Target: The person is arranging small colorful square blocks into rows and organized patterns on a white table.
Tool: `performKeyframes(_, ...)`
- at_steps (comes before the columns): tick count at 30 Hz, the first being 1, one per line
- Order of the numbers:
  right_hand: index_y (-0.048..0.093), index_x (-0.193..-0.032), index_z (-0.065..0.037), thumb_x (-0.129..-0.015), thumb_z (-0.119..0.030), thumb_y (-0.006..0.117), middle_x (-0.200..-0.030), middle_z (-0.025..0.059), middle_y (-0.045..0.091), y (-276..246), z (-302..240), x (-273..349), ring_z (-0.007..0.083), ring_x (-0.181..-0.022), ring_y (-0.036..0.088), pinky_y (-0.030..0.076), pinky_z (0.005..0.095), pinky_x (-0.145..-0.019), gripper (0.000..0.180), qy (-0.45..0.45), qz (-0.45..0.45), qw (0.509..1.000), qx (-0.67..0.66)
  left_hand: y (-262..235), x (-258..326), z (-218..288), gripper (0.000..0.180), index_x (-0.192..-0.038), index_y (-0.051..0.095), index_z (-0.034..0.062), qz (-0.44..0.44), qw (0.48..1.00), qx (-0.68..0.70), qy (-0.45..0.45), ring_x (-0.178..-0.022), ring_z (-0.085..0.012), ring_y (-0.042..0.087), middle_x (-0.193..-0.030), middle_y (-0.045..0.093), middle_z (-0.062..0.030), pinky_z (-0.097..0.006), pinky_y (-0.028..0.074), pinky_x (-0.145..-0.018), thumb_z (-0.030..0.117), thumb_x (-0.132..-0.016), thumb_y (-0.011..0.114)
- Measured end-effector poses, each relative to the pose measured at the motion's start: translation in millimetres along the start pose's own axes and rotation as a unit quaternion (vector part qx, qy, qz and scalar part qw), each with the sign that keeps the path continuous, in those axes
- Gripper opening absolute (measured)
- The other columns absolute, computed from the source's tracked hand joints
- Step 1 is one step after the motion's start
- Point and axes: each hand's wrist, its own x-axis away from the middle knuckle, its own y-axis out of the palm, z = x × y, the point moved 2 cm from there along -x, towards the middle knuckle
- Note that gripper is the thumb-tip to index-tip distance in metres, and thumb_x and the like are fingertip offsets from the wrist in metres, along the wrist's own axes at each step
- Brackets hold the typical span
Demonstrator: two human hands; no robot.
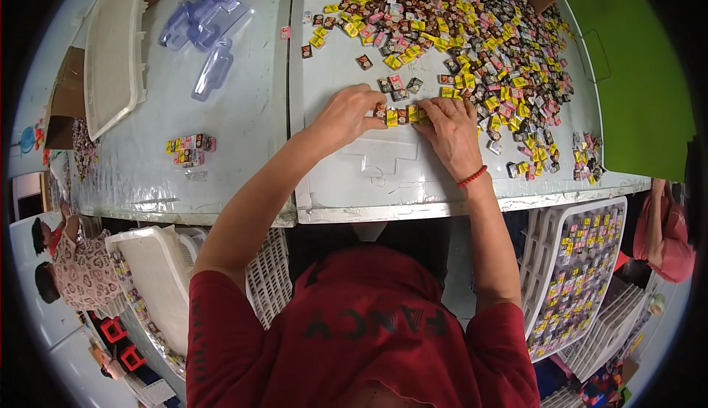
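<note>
A short row of small square wrapped candies (399, 116), yellow, pink and brown, lies on the pale table (243, 120) between my two hands. My left hand (343, 116) pinches the row's left end with its fingertips. My right hand (451, 131), with a red band at the wrist, presses on the row's right end, fingers bent. Just beyond them spreads a big loose heap of the same candies (464, 32), and three lie right above the row (399, 85).
A stacked candy bundle (191, 149) lies at the left. Clear plastic trays (209, 21) and a white crate (112, 46) sit far left. A green board (634, 76) stands at the right. White crates of candies (579, 275) sit below the table edge. Other people are at both sides.
</note>
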Motion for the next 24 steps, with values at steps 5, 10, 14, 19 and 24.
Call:
performKeyframes(5,0.063,-0.109,-0.009,-0.075,-0.020,0.072,-0.105,0.0050,0.061,-6,0,-2,0.0245,-0.099,0.055,0.036,0.0445,-0.095,0.037,-0.042,0.007,0.999,-0.008,8,0,-8,0.042,-0.107,0.064,0.0038,0.069,0.990,-0.001,0.122,-0.103,-0.0281,0.054,-0.109,0.059,-0.0115,-0.036,0.045,-0.089,0.017,-0.069,0.076)
performKeyframes(10,0.064,-0.108,-0.010,-0.075,-0.021,0.073,-0.102,0.0041,0.061,1,4,-1,0.0237,-0.097,0.055,0.036,0.0441,-0.095,0.036,-0.047,0.014,0.999,0.005,16,-3,-16,0.040,-0.108,0.063,0.0046,0.058,0.988,-0.016,0.145,-0.103,-0.0288,0.054,-0.111,0.059,-0.0103,-0.036,0.045,-0.090,0.018,-0.072,0.074)
performKeyframes(14,0.065,-0.105,-0.012,-0.075,-0.021,0.072,-0.100,0.0031,0.061,3,3,5,0.0233,-0.095,0.055,0.036,0.0445,-0.095,0.033,-0.033,0.038,0.999,0.011,20,3,-9,0.035,-0.106,0.065,0.0048,0.100,0.983,-0.011,0.152,-0.101,-0.0285,0.054,-0.109,0.060,-0.0094,-0.036,0.045,-0.088,0.019,-0.075,0.072)
performKeyframes(19,0.066,-0.103,-0.012,-0.075,-0.021,0.072,-0.096,0.0034,0.061,6,3,0,0.0237,-0.094,0.056,0.036,0.0461,-0.095,0.030,-0.041,0.027,0.999,0.001,25,-3,-13,0.032,-0.104,0.066,0.0053,0.099,0.982,-0.034,0.160,-0.099,-0.0276,0.055,-0.107,0.062,-0.0075,-0.036,0.045,-0.088,0.019,-0.075,0.071)
performKeyframes(24,0.065,-0.102,-0.008,-0.075,-0.017,0.071,-0.093,0.0069,0.062,-7,-3,-10,0.0262,-0.094,0.058,0.037,0.0431,-0.093,0.029,-0.050,0.015,0.999,0.009,16,-3,-8,0.028,-0.102,0.067,0.0057,0.134,0.968,-0.054,0.204,-0.095,-0.0268,0.056,-0.102,0.064,-0.0062,-0.035,0.047,-0.085,0.017,-0.077,0.070)
